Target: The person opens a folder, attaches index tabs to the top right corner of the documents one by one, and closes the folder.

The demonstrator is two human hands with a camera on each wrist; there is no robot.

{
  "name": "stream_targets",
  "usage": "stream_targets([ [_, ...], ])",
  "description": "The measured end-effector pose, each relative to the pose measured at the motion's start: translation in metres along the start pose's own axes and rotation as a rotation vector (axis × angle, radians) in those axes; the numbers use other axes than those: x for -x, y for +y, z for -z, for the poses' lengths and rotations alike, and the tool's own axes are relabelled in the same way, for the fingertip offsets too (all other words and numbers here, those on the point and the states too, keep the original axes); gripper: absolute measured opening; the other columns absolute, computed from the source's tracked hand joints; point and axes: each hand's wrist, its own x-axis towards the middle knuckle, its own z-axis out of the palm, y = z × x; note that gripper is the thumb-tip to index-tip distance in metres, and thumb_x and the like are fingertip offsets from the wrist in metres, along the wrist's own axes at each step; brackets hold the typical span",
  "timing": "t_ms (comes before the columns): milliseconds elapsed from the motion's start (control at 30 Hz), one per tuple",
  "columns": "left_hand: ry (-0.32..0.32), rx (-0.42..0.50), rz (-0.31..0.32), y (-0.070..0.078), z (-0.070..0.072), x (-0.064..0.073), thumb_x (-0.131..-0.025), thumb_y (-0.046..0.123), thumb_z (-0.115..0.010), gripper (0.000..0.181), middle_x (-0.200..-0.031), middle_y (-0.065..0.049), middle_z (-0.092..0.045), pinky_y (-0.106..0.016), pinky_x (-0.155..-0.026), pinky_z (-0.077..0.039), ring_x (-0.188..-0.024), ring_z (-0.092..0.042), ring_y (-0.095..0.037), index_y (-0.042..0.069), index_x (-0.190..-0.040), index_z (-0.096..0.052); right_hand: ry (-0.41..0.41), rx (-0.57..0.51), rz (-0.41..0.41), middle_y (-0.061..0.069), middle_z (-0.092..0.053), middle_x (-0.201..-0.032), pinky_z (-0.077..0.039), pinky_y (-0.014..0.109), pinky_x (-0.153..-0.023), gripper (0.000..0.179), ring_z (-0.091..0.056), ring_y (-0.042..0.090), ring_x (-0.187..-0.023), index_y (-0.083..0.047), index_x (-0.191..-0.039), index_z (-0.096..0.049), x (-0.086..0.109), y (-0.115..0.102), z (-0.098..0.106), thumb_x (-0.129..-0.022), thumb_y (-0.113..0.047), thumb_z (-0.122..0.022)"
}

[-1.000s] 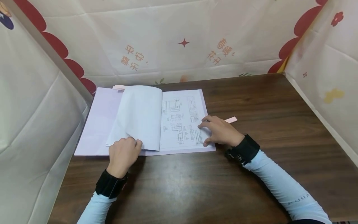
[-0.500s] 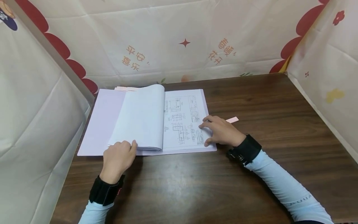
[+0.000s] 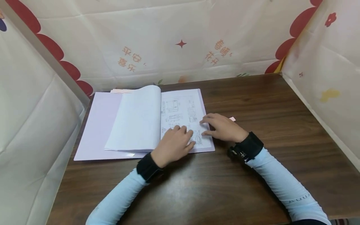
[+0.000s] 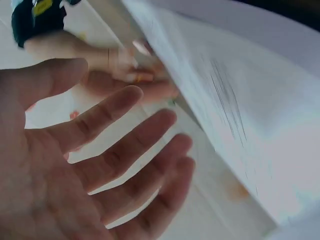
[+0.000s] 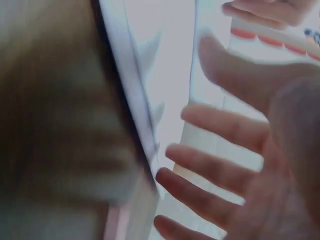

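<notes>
An open lilac folder [image 3: 97,125] lies on the table, holding a stack of turned white pages [image 3: 136,118] curving over on the left. A sheet with technical line drawings [image 3: 180,101] faces up on the right. Over the lower part of that sheet reaches my left hand [image 3: 172,144], fingers spread; its wrist view shows nothing in the palm [image 4: 45,185]. My right hand [image 3: 223,127] is at the sheet's right edge, fingertips over the margin and thumb apart from the fingers. Part of the drawings is hidden behind my left hand.
A pink strip [image 3: 232,119] sticks out beyond my right hand. More pink tabs [image 3: 121,91] show at the folder's top left. The brown wooden table [image 3: 253,103] meets a printed cloth screen [image 3: 168,25] at the back, with cloth at both sides.
My left hand has let go of the pages' lower edge and moved right, over the drawing sheet. The turned pages lie on the left. My right hand has barely shifted.
</notes>
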Motion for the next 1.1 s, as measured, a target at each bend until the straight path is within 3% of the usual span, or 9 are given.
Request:
stream_targets([
  [100,-0.028,0.005,-0.025,0.010,-0.009,-0.018,-0.104,0.045,-0.055,0.037,-0.111,-0.007,-0.068,-0.043,-0.078,-0.057,-0.099,-0.066,-0.026,0.016,-0.124,-0.069,0.097,-0.007,-0.110,0.015,-0.069,-0.117,-0.056,0.048,-0.085,0.035,-0.066,0.029,-0.101,-0.007,-0.120,-0.071,0.003,0.018,0.012,-0.095,-0.032,-0.076],
  [200,-0.045,0.012,-0.026,0.016,-0.015,-0.030,-0.104,0.045,-0.056,0.037,-0.111,-0.006,-0.068,-0.042,-0.077,-0.056,-0.096,-0.064,-0.024,0.017,-0.122,-0.071,0.143,-0.025,-0.267,0.014,-0.070,-0.098,-0.051,0.043,-0.071,0.030,-0.062,0.028,-0.084,-0.005,-0.107,-0.071,0.008,0.035,0.023,-0.094,-0.033,-0.076],
  [367,-0.069,0.013,-0.002,0.021,-0.018,-0.041,-0.103,0.043,-0.057,0.035,-0.105,-0.005,-0.068,-0.040,-0.070,-0.055,-0.087,-0.063,-0.023,0.015,-0.118,-0.072,0.080,-0.062,-0.411,0.012,-0.065,-0.083,-0.042,0.036,-0.066,0.044,-0.055,0.028,-0.078,-0.005,-0.094,-0.068,0.011,0.056,0.027,-0.085,-0.046,-0.083],
  [600,-0.102,-0.012,-0.015,0.025,-0.026,-0.056,-0.104,0.042,-0.056,0.036,-0.107,-0.006,-0.070,-0.039,-0.065,-0.057,-0.082,-0.066,-0.025,0.014,-0.124,-0.069,0.057,-0.073,-0.442,0.011,-0.060,-0.079,-0.039,0.037,-0.066,0.057,-0.053,0.030,-0.078,-0.005,-0.087,-0.065,0.010,0.066,0.018,-0.080,-0.059,-0.083],
  [867,-0.159,-0.125,-0.020,0.030,-0.030,-0.070,-0.104,0.048,-0.055,0.049,-0.121,-0.007,-0.067,-0.036,-0.067,-0.057,-0.089,-0.065,-0.025,0.023,-0.146,-0.055,0.063,-0.086,-0.466,0.012,-0.060,-0.081,-0.039,0.036,-0.066,0.051,-0.052,0.029,-0.078,-0.004,-0.086,-0.064,0.009,0.065,0.016,-0.083,-0.052,-0.084],
  [1100,-0.175,-0.247,-0.034,0.036,-0.034,-0.082,-0.105,0.060,-0.043,0.062,-0.109,-0.008,-0.064,-0.029,-0.067,-0.049,-0.076,-0.055,-0.019,0.035,-0.161,-0.034,0.023,-0.135,-0.463,0.012,-0.061,-0.082,-0.040,0.037,-0.067,0.037,-0.053,0.029,-0.078,-0.004,-0.092,-0.066,0.009,0.060,0.021,-0.090,-0.038,-0.080],
])
